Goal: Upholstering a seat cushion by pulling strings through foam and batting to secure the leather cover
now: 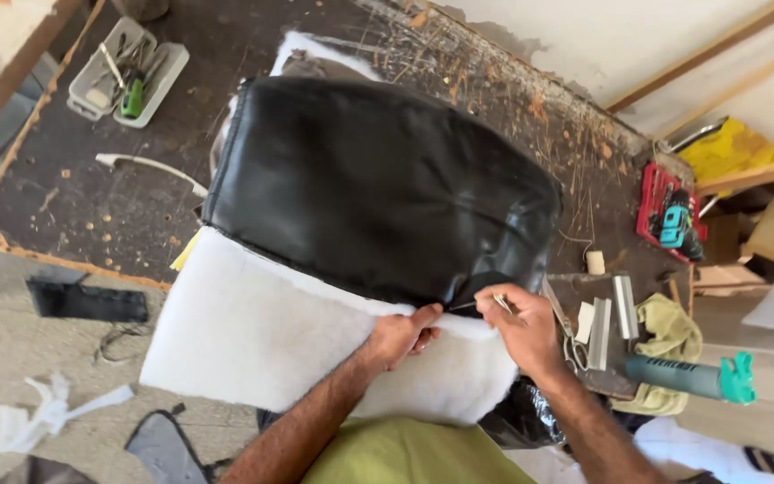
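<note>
A black leather-like cover (378, 184) lies over white fluffy padding (253, 332) on a dark worn workbench (73, 202). My left hand (400, 336) pinches the near edge of the black cover where it meets the padding. Just to its right, my right hand (521, 327) holds a thin metal tool, with its tip at the cover's edge. The padding hangs over the bench's near edge toward me.
A grey tray of hand tools (127, 72) sits at the far left corner. A white curved strip (150, 166) lies beside the cover. Scissors (566, 336), metal staple strips (611, 318), a teal-tipped tool (687, 376), a yellow-green rag and a red tool case (665, 215) crowd the right. Scraps litter the floor.
</note>
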